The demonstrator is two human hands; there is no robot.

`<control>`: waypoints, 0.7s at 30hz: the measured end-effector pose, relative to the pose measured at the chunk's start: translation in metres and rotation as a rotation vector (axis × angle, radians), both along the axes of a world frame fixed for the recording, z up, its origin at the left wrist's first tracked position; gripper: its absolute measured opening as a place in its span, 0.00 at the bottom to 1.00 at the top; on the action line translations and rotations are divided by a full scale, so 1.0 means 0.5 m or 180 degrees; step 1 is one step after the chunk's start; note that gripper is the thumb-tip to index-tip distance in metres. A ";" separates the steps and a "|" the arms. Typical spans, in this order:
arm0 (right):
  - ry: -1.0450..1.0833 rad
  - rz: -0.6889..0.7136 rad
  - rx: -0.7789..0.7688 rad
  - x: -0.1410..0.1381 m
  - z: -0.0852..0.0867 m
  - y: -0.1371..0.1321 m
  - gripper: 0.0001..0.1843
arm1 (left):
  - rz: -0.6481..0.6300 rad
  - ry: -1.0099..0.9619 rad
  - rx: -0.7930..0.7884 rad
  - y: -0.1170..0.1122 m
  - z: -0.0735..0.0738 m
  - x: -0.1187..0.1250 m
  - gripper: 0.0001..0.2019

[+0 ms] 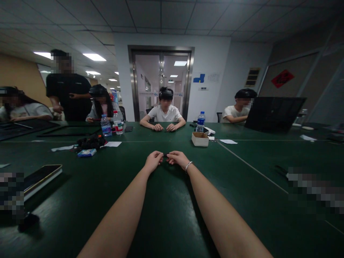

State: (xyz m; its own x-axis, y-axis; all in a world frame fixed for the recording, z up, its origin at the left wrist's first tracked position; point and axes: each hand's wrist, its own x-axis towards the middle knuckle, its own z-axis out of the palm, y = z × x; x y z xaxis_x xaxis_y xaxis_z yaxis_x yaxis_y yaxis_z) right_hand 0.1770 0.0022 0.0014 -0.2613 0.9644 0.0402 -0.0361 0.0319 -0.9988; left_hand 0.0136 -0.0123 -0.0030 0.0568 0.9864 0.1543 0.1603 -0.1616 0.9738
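Over the middle of the green table (166, 200), my two hands meet around a small dark object (165, 155), too small and covered by fingers to name. My left hand (154, 161) pinches its left end between thumb and fingertips. From the other side, my right hand (177, 159) grips the right end in the same way, with a silver bracelet (189, 166) on the wrist. Both forearms reach forward from the bottom of the view. Past my right hand stands an open cardboard box (200, 140), touched by neither hand.
Bottles stand further back, one labelled blue (106, 126), one red-capped (118, 123), another to the right (200, 122). A dark tangled bundle (90, 141) and a small blue-white packet (86, 153) lie left. A phone-like slab (43, 177) is nearer. Several people sit opposite; one stands.
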 end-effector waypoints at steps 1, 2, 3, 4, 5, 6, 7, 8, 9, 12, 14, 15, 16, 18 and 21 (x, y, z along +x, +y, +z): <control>0.0006 0.0004 0.0001 0.000 0.000 0.000 0.08 | -0.0020 0.0000 0.0075 -0.001 0.000 -0.001 0.11; 0.0012 0.0012 -0.0003 0.000 0.000 0.000 0.08 | -0.0032 -0.0001 0.0143 -0.001 0.000 -0.001 0.12; 0.0016 0.0016 -0.0012 0.000 0.001 -0.001 0.08 | -0.0036 -0.0002 0.0190 -0.001 0.000 -0.002 0.12; 0.0019 0.0016 -0.0022 0.000 0.002 -0.002 0.07 | -0.0026 -0.0010 0.0188 -0.001 0.000 -0.002 0.13; 0.0021 0.0011 -0.0032 0.000 0.003 -0.003 0.07 | 0.0014 -0.0030 0.0121 0.000 -0.001 -0.001 0.14; 0.0025 0.0001 -0.0041 -0.001 0.004 -0.004 0.07 | 0.0066 -0.0064 0.0017 0.001 -0.001 -0.001 0.15; 0.0028 -0.0008 -0.0047 -0.001 0.006 -0.005 0.07 | 0.0111 -0.0090 -0.0100 0.004 -0.003 0.000 0.16; 0.0032 -0.0015 -0.0051 -0.002 0.007 -0.007 0.07 | 0.0146 -0.0086 -0.0203 0.006 -0.004 0.000 0.17; 0.0035 -0.0017 -0.0053 -0.002 0.008 -0.008 0.07 | 0.0166 -0.0046 -0.0269 0.008 -0.006 0.000 0.18; 0.0027 -0.0012 -0.0050 -0.002 0.009 -0.009 0.07 | 0.0133 0.0140 -0.0180 0.012 -0.009 0.000 0.18; 0.0028 -0.0030 -0.0049 -0.001 0.009 -0.009 0.07 | 0.0091 0.0112 -0.0035 0.011 -0.010 -0.001 0.15; 0.0034 -0.0040 -0.0050 -0.001 0.008 -0.008 0.08 | 0.0062 0.0065 0.0040 0.010 -0.009 -0.002 0.14; 0.0041 -0.0046 -0.0055 -0.001 0.008 -0.007 0.08 | 0.0040 0.0028 0.0109 0.008 -0.009 -0.002 0.13; 0.0051 -0.0047 -0.0063 -0.001 0.007 -0.006 0.08 | 0.0059 0.0011 0.0183 0.007 -0.008 -0.002 0.14; 0.0025 -0.0052 -0.0090 -0.002 0.008 -0.006 0.07 | 0.0198 0.0047 0.0045 0.008 -0.007 0.000 0.16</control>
